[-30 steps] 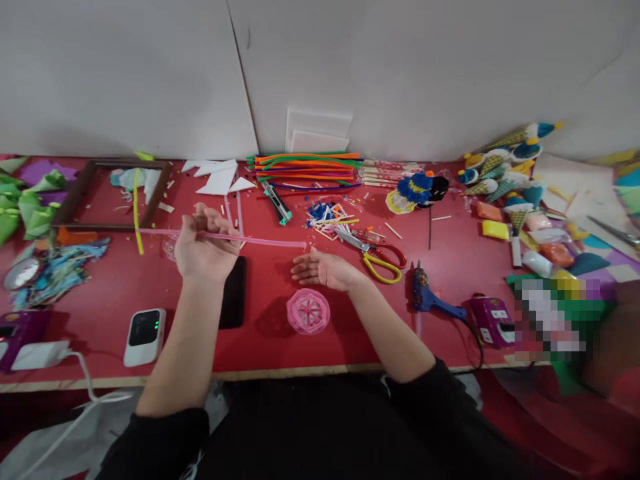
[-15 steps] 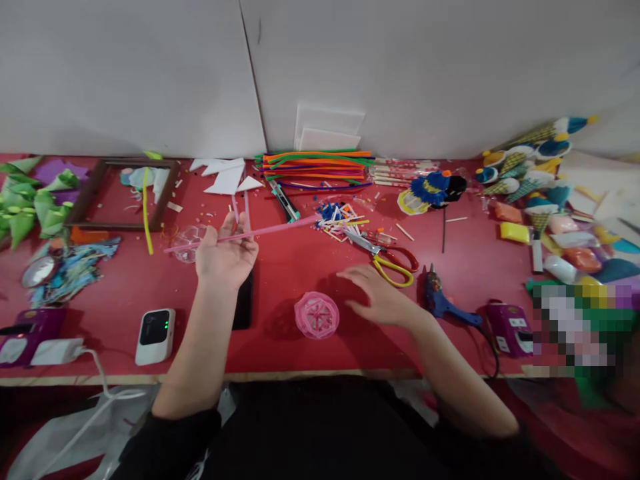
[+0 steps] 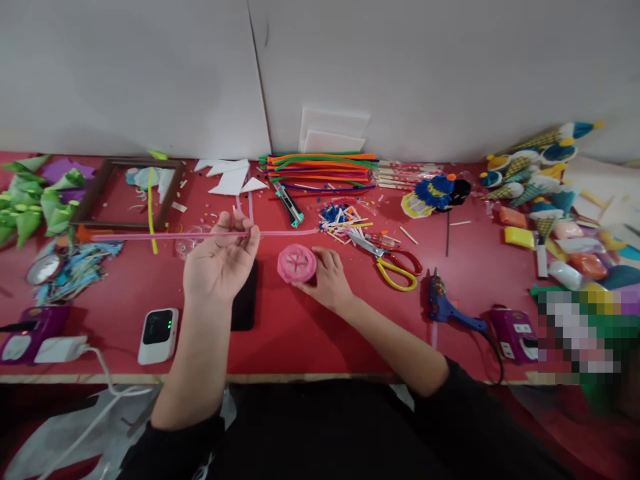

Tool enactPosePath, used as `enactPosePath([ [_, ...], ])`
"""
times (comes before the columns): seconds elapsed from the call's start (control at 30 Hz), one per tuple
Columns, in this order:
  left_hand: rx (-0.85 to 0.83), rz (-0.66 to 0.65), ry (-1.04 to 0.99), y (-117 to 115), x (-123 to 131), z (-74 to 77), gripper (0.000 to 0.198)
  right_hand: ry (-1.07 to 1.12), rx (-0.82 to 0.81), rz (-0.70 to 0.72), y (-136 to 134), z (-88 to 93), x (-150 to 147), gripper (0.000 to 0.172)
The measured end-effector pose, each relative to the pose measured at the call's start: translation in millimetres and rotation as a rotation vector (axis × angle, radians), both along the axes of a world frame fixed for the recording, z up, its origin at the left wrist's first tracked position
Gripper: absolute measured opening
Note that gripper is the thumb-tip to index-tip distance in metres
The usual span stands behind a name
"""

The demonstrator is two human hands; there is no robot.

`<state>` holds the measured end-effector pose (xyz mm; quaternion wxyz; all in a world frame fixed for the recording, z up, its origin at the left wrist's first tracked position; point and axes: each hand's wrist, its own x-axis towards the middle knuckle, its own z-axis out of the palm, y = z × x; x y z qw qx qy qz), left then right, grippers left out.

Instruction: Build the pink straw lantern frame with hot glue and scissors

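Observation:
A long pink pipe cleaner (image 3: 145, 236) runs sideways across the fingers of my left hand (image 3: 220, 257), palm up, with thumb and fingers closed on it. My right hand (image 3: 330, 280) grips a round pink openwork piece (image 3: 297, 264) from its right side, raised a little over the red table. Spokes show across the top of this piece. Under my left wrist lies a dark flat phone-like object (image 3: 245, 300). A clear bubbly plastic piece (image 3: 189, 244) is partly hidden behind my left hand.
Scissors (image 3: 395, 267), a blue glue gun (image 3: 450, 308) and a pile of small sticks (image 3: 345, 219) lie to the right. A box cutter (image 3: 290, 205) and bundled pipe cleaners (image 3: 320, 168) are at the back. A white device (image 3: 159, 337) and a brown frame (image 3: 90, 197) stand left.
My right hand has moved left, taken hold of the round pink piece and lifted it away from me. In my left hand the pink pipe cleaner has shifted left and become more level.

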<state>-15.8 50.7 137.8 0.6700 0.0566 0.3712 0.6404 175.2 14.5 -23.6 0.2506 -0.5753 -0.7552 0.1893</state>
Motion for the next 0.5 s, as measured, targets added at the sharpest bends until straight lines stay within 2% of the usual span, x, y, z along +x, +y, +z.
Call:
enactPosePath([
  [0.1,0.067,0.066,0.096,-11.8,-4.7,9.2,0.046,-0.01,0.003,-0.055,35.7,5.1,-24.1,0.068],
  [0.17,0.085,0.076,0.143,-17.9,-6.6,13.8,0.045,-0.005,-0.013,-0.087,48.4,10.4,-32.4,0.063],
  [0.27,0.099,0.054,0.186,-26.0,-10.8,13.7,0.042,0.22,-0.07,-0.113,48.2,18.9,-23.6,0.052],
  [0.33,0.115,-0.018,0.194,-31.1,-13.1,7.6,0.039,0.434,-0.112,-0.134,38.1,24.9,-6.6,0.039],
  [0.37,0.12,-0.095,0.189,-33.4,-13.0,2.9,0.036,0.499,-0.129,-0.135,31.0,28.6,2.9,0.036],
  [0.4,0.099,-0.243,0.171,-35.4,-11.3,-2.8,0.032,0.553,-0.151,-0.123,23.1,32.9,11.9,0.035],
  [0.47,-0.05,-0.67,0.149,-38.2,-2.2,-16.2,0.023,0.657,-0.205,-0.068,5.9,43.7,26.2,0.043],
  [0.5,-0.119,-0.805,0.161,-38.8,5.1,-23.4,0.022,0.712,-0.232,-0.035,-2.6,49.7,30.7,0.05],
])
